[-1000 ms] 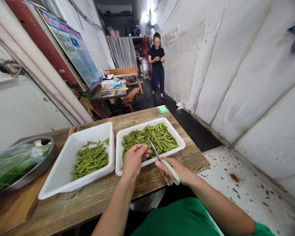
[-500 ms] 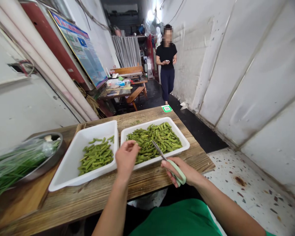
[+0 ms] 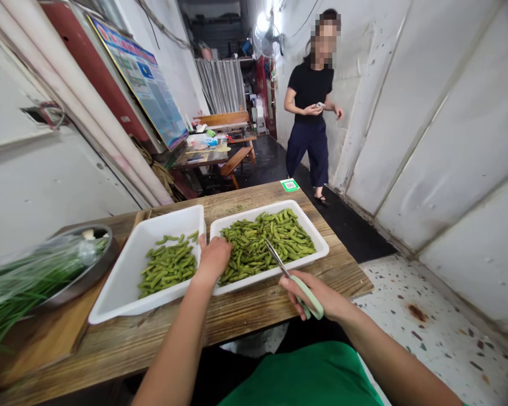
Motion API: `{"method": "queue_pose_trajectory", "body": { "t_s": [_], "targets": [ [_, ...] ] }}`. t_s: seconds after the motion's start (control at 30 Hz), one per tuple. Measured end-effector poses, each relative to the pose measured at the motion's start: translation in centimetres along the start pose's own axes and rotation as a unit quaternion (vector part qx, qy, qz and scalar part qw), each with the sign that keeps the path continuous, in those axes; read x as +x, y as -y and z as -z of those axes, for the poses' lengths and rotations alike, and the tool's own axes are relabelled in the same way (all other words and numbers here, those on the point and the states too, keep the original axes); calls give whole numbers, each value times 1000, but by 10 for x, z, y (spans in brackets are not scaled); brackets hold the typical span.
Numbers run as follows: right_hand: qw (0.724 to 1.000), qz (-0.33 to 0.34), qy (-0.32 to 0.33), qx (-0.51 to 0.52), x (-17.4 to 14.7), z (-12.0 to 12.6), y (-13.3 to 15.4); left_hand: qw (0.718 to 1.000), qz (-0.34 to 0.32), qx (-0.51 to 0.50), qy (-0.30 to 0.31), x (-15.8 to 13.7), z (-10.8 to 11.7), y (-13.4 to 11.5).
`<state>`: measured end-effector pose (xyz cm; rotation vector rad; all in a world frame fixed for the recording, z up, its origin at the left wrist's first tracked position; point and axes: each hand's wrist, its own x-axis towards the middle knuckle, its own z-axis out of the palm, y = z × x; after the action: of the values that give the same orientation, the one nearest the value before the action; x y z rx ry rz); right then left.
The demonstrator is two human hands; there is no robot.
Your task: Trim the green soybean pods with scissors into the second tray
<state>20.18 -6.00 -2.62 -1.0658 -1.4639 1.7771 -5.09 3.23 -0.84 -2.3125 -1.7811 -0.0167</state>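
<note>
My right hand (image 3: 307,293) grips scissors (image 3: 305,290) with pale green handles. Their metal blades point up and left, over the near side of the right-hand white tray (image 3: 324,248), which is full of green soybean pods (image 3: 275,234). At that tray's left end is my left hand (image 3: 215,258), back of the hand up. Its thumb stands apart from the fingers, whose tips reach the pods and are partly hidden. A smaller heap of pods (image 3: 169,265) lies in the left white tray (image 3: 127,270), just beside this hand.
A metal basin (image 3: 78,287) of bagged green stalks (image 3: 21,282) sits on a wooden board at the left. The wooden table (image 3: 254,313) carries a QR-code card (image 3: 290,185) at its far edge. Beyond it, a person (image 3: 311,101) walks in the passage, holding a small device.
My left hand has moved left and away from me, down to the right tray's left end, its thumb now spread. The scissors stay nearly still. The person has come closer.
</note>
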Motion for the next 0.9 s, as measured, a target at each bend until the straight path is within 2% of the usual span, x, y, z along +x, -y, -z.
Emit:
{"method": "queue_pose_trajectory", "body": {
  "t_s": [0.1, 0.2, 0.27, 0.33, 0.4, 0.5, 0.67, 0.9],
  "targets": [
    [1000, 2, 1, -3, -1, 1, -1, 1000, -1, -8, -5, 6, 4, 7],
    [1000, 14, 0, -16, -1, 1, -2, 988, 19, -151, -30, 3, 17, 0],
    [999, 18, 0, -36, 0, 1, 0, 949, 18, -315, -21, -2, 23, -15],
    [998, 15, 1, -55, -1, 1, 4, 888, 28, -458, 2, -9, 25, -36],
    [997, 12, 1, -70, -1, 1, 8, 840, 56, -539, 11, -14, 24, -54],
    [996, 15, -7, -89, -1, 2, 11, 803, 82, -591, 10, -18, 20, -66],
    [994, 16, -12, -111, 0, 3, 12, 779, 59, -624, 27, -18, 19, -64],
    [981, 23, -44, -189, -6, 2, 28, 792, 41, -608, 45, -21, 26, -65]
  ]
}}
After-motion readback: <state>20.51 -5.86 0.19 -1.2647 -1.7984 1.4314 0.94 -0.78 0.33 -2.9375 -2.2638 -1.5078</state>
